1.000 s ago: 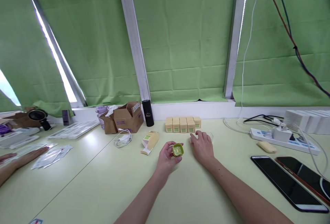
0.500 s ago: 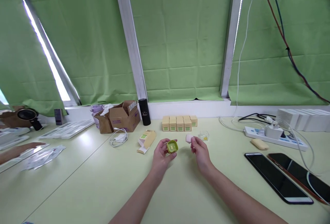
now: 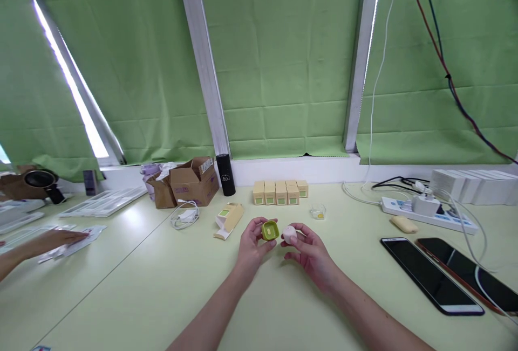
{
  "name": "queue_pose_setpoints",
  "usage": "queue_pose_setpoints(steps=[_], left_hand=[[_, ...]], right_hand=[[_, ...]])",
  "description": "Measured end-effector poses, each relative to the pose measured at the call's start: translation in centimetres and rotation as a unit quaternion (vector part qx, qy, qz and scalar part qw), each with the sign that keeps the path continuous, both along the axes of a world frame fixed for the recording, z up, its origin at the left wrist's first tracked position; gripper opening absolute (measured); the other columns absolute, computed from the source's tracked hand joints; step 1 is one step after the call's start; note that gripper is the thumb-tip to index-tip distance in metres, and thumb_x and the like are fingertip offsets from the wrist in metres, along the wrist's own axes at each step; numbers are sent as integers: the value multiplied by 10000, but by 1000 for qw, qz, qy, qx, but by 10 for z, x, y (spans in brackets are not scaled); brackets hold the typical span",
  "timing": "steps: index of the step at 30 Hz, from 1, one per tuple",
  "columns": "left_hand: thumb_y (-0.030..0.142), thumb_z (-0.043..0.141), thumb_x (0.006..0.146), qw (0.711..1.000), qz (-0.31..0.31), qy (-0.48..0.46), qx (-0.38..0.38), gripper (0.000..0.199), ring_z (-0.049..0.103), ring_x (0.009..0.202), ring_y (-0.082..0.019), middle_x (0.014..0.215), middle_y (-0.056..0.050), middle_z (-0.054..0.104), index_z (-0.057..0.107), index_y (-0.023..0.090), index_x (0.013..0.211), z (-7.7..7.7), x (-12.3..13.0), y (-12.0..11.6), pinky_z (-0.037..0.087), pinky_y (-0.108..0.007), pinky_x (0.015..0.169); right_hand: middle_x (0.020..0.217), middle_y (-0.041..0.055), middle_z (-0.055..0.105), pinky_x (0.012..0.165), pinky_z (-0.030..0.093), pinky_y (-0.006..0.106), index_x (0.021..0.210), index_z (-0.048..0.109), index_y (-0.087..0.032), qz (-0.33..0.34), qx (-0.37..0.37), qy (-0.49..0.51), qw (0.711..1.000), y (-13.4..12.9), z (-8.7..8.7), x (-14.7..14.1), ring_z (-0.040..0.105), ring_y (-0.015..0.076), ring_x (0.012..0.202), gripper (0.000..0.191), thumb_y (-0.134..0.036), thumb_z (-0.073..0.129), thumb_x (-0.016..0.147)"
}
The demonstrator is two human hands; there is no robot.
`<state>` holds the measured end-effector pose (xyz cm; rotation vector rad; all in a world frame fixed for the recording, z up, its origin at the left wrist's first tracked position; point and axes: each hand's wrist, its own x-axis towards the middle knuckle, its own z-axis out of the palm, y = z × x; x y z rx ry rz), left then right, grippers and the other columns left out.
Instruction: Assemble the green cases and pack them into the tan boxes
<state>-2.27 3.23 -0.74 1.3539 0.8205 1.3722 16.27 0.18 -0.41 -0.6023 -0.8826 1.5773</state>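
Observation:
Between the thumb and fingers of my left hand (image 3: 254, 244) is a small green square case (image 3: 270, 230), its hollow side facing me. Just right of it, my right hand (image 3: 309, 248) grips a small whitish-pink rounded piece (image 3: 289, 234) in its fingertips; its exact kind is unclear. The two held things are close together above the table. A small clear plastic container (image 3: 318, 211) with a yellow spot rests behind my right hand. To the left lies an opened yellow carton (image 3: 229, 220) with its flap out.
Several small yellow boxes (image 3: 280, 193) stand in a row at the back. Left of them are a black cylinder (image 3: 225, 174), a brown cardboard box (image 3: 194, 181) and a white cable (image 3: 186, 214). At right lie two phones (image 3: 431, 275) and a power strip (image 3: 429, 214). Another person's hand (image 3: 60, 239) touches plastic packets at far left.
My right hand has brought the whitish piece left, close to the green case, and turned it. My left hand stays nearly still. The other person's hand has moved right onto the packets.

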Motion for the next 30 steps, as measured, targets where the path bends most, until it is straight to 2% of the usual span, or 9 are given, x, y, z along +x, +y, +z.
queue_pose_setpoints(steps=[6,10,13,17,22,25,30], left_hand=[[181,849,672,1000,0,13,6,490,686,1056,-246,1260,-134,751,581,217,1080,1,2,-1,500,-367,928],[165,826,668,1000,2,27,9,473,684,1034,-244,1252,-134,754,588,214,1073,0,3,0,494,-357,906],[146,811,665,999,5,41,18,477,686,1020,-243,1247,-133,757,593,213,1085,0,4,-1,491,-359,903],[136,801,658,997,19,66,26,464,692,1048,-267,1217,-128,768,629,214,1081,2,6,-4,495,-377,911],[133,790,646,994,50,94,34,468,679,1110,-293,1186,-115,770,687,211,1096,0,5,-3,499,-376,903],[142,789,644,991,64,114,34,485,673,1116,-297,1191,-113,760,712,208,1119,-3,4,-1,503,-371,895],[148,781,665,988,71,133,45,492,670,1084,-282,1177,-110,745,721,207,1149,-5,3,-2,500,-372,904]], right_hand=[[939,4,655,711,575,319,1003,706,-244,-31,35,-28,998,-1,-3,0,594,154,792,443,-323,954,646],[909,0,637,697,580,315,981,720,-219,-69,43,-47,996,3,-4,2,593,142,737,448,-315,955,611],[887,13,667,624,541,281,983,731,-198,-88,36,-80,992,6,-4,3,588,134,683,449,-328,942,608],[835,35,708,532,470,263,983,761,-169,-112,7,-117,987,10,-4,4,553,134,626,483,-384,930,585],[962,100,766,559,488,288,1010,776,-157,-104,-41,-86,990,12,-1,7,597,161,676,555,-396,949,539],[914,97,769,578,498,297,1020,775,-153,-106,-33,-78,991,12,0,7,614,177,702,574,-403,956,536],[833,93,767,548,483,295,970,758,-145,-133,17,-138,981,13,-1,4,601,177,653,588,-513,944,551]])
